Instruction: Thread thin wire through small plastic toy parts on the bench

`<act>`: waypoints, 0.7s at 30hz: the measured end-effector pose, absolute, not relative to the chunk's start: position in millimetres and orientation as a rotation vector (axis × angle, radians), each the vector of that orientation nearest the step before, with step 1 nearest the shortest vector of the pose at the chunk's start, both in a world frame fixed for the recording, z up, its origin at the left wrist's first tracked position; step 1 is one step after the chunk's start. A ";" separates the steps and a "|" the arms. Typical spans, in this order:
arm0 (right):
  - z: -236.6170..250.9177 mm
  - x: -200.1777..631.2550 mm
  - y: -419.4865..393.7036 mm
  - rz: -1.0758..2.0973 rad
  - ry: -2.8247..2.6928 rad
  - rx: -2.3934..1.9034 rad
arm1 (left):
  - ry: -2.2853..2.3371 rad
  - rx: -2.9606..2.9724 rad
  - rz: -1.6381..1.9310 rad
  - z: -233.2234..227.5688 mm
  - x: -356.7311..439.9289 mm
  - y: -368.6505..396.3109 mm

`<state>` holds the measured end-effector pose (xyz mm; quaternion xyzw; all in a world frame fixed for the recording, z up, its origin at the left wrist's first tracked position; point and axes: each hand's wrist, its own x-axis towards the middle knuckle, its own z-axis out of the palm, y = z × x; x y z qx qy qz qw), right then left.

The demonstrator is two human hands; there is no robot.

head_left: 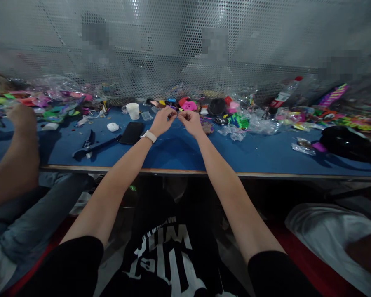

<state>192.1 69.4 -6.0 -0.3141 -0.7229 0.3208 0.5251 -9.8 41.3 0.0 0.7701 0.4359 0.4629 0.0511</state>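
Observation:
My left hand (163, 120) and my right hand (190, 121) are stretched out over the blue table (179, 150) and meet fingertip to fingertip, pinching something very small between them. The item is too small to make out; a thin thread seems to run from it. A white band sits on my left wrist. Just behind my fingers lies a heap of small colourful trinkets (190, 105).
A black phone (131, 133), a white earbud case (113, 127), a white cup (132, 110) and black pliers (91, 146) lie left of my hands. Plastic bags (250, 123) and a bottle (284, 95) lie to the right. Another person's arm (20, 152) rests at far left. Perforated screen behind.

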 end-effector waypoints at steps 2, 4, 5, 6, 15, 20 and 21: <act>-6.6 194.7 70.0 0.713 -1.775 -0.759 | 1.275 2.322 1.403 -0.8 -13.5 44.6; -6.9 196.7 69.5 0.667 -1.821 -0.762 | 1.240 2.296 1.386 -0.8 -16.9 46.9; -6.7 197.5 68.7 0.647 -1.843 -0.761 | 1.226 2.282 1.371 -0.3 -18.3 47.7; -6.1 198.2 67.6 0.631 -1.861 -0.760 | 1.214 2.266 1.354 0.3 -19.2 48.2; 8.0 200.5 47.7 0.665 -1.873 -0.799 | 1.021 1.758 1.185 -3.6 -11.5 45.0; 6.5 194.8 51.9 0.762 -1.744 -0.828 | 1.118 1.865 1.266 -5.3 -5.5 42.1; 5.3 193.2 54.0 0.798 -1.706 -0.843 | 1.180 1.955 1.304 -4.8 -4.6 40.9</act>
